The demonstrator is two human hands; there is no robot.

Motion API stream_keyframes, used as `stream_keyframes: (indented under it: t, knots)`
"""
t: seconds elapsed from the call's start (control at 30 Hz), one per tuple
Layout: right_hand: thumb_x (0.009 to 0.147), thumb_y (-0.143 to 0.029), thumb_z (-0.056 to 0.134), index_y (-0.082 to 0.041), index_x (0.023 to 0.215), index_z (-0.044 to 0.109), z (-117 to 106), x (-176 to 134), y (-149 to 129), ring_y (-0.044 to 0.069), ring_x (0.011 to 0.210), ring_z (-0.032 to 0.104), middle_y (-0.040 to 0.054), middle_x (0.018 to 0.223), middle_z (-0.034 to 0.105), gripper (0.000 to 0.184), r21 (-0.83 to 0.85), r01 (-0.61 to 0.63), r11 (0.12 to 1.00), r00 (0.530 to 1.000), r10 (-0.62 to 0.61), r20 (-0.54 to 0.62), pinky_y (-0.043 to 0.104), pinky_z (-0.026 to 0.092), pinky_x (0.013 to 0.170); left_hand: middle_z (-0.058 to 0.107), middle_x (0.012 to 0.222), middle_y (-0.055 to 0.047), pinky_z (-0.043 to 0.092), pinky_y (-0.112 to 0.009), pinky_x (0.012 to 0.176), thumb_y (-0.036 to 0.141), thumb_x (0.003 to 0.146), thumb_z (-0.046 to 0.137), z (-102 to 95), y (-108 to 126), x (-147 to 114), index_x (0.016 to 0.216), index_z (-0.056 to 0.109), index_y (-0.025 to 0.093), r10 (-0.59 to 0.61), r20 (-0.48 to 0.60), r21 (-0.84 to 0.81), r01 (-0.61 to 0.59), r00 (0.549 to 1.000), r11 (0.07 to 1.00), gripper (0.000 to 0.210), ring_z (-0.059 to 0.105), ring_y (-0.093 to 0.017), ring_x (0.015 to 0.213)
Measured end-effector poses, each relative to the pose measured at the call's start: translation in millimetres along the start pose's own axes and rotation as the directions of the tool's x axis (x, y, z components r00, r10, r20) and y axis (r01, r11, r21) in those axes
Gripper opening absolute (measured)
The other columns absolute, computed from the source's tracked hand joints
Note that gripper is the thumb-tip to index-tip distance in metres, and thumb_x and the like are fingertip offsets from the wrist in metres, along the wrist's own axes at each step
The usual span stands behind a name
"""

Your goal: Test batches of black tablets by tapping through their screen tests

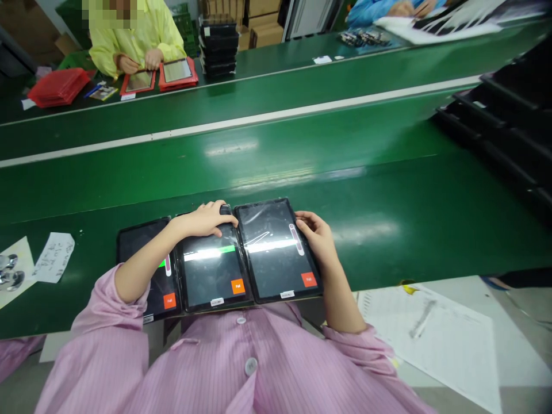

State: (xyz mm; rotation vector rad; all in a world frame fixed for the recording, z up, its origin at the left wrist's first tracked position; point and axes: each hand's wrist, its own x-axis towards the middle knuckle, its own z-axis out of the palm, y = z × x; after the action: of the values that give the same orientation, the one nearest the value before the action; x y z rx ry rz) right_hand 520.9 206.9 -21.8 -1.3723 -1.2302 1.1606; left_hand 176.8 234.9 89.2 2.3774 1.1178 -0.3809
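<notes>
"Grip?"
"My left hand (204,220) spreads loosely over the middle tablet (211,270); my right hand (318,237) touches the right tablet (273,264), clasp unclear. Both lie on the bench (414,230)."
"Step?"
"Positioning, probably; next calls for steady edges."

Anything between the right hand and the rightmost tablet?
Nothing visible. The right hand is at the right edge of the rightmost tablet, no object between. The left hand is over the upper part of the middle tablet.
</notes>
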Motion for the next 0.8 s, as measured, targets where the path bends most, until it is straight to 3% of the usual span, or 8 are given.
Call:
stream_keyframes:
  t: [0.2, 0.37, 0.43, 0.5, 0.6, 0.7, 0.73, 0.8]
  knots:
    - [0.076, -0.052, 0.076, -0.026, 0.102, 0.07, -0.2, 0.9, 1.3, 0.023, 0.088, 0.068, 0.0046, 0.096, 0.074, 0.037, -0.015, 0.015, 1.0, 1.0, -0.015, -0.016, 0.039, 0.056, 0.087, 0.043, 0.136, -0.01, 0.045, -0.045, 0.1, 0.025, 0.082, 0.074, -2.3, -4.7, 7.4, 0.131, 0.058, 0.034, 0.022, -0.033, -0.038, -0.023, 0.999, 0.999, 0.052, 0.05, -0.031, 0.119]
    - [0.075, -0.053, 0.076, -0.026, 0.101, 0.07, 0.1, 0.9, 1.5, 0.023, 0.087, 0.067, 0.0048, 0.095, 0.074, 0.038, -0.017, 0.023, 1.0, 0.999, -0.023, -0.025, 0.038, 0.056, 0.084, 0.047, 0.133, -0.01, 0.046, -0.039, 0.096, 0.026, 0.079, 0.078, -5.7, -7.1, 13.0, 0.127, 0.059, 0.03, 0.018, -0.008, -0.064, -0.018, 1.0, 0.998, 0.053, 0.053, -0.029, 0.117]
    - [0.076, -0.053, 0.076, -0.026, 0.102, 0.071, 0.1, 0.2, 0.4, 0.023, 0.087, 0.067, 0.0048, 0.096, 0.073, 0.038, -0.019, 0.022, 1.0, 0.999, -0.022, -0.025, 0.039, 0.056, 0.085, 0.049, 0.137, -0.011, 0.047, -0.038, 0.097, 0.029, 0.079, 0.078, -3.5, -6.4, 9.7, 0.134, 0.053, 0.027, 0.008, -0.053, -0.082, -0.012, 0.999, 0.997, 0.06, 0.055, -0.029, 0.12]
    - [0.076, -0.053, 0.076, -0.026, 0.102, 0.071, 0.2, -0.4, -0.7, 0.023, 0.087, 0.067, 0.0048, 0.096, 0.073, 0.038, -0.02, 0.017, 1.0, 1.0, -0.018, -0.022, 0.039, 0.055, 0.086, 0.048, 0.146, -0.015, 0.041, -0.045, 0.108, 0.035, 0.084, 0.075, 2.7, -6.7, -4.0, 0.145, 0.042, 0.023, -0.033, -0.153, -0.056, 0.024, 0.988, 0.998, 0.07, 0.051, -0.031, 0.13]
    - [0.076, -0.052, 0.076, -0.026, 0.102, 0.071, 0.4, -0.9, -1.6, 0.023, 0.088, 0.067, 0.0049, 0.096, 0.073, 0.037, -0.026, 0.016, 1.0, 1.0, -0.017, -0.023, 0.039, 0.055, 0.085, 0.038, 0.159, -0.019, 0.019, -0.063, 0.121, 0.045, 0.095, 0.061, 19.8, -10.8, -51.5, 0.155, 0.029, 0.02, -0.155, -0.285, -0.013, 0.158, 0.946, 0.987, 0.072, 0.035, -0.035, 0.147]
    - [0.077, -0.051, 0.075, -0.026, 0.102, 0.071, 0.9, -1.3, -1.8, 0.024, 0.089, 0.067, 0.0049, 0.096, 0.073, 0.036, -0.035, 0.019, 0.999, 0.999, -0.02, -0.029, 0.038, 0.055, 0.084, 0.036, 0.162, -0.016, 0.013, -0.066, 0.122, 0.054, 0.1, 0.047, 48.5, -19.8, -126.5, 0.154, 0.035, 0.023, -0.356, -0.414, -0.124, 0.336, 0.838, 0.934, 0.063, 0.032, -0.034, 0.149]
    - [0.077, -0.051, 0.075, -0.026, 0.102, 0.07, 1.1, -1.6, -1.9, 0.024, 0.088, 0.067, 0.0048, 0.095, 0.073, 0.035, -0.036, 0.018, 0.999, 0.999, -0.019, -0.031, 0.038, 0.055, 0.084, 0.038, 0.161, -0.014, 0.014, -0.065, 0.122, 0.057, 0.1, 0.044, 61.7, -23.2, -154.0, 0.151, 0.041, 0.025, -0.444, -0.462, -0.191, 0.403, 0.767, 0.895, 0.06, 0.033, -0.035, 0.149]
    - [0.078, -0.05, 0.074, -0.026, 0.102, 0.07, 1.6, -2.8, -2.1, 0.023, 0.087, 0.067, 0.0044, 0.094, 0.072, 0.034, -0.035, 0.013, 0.999, 0.999, -0.015, -0.034, 0.038, 0.055, 0.083, 0.048, 0.154, -0.013, 0.027, -0.057, 0.121, 0.063, 0.096, 0.044, 94.4, -28.4, -206.2, 0.144, 0.051, 0.023, -0.643, -0.523, -0.397, 0.507, 0.56, 0.765, 0.063, 0.041, -0.034, 0.144]
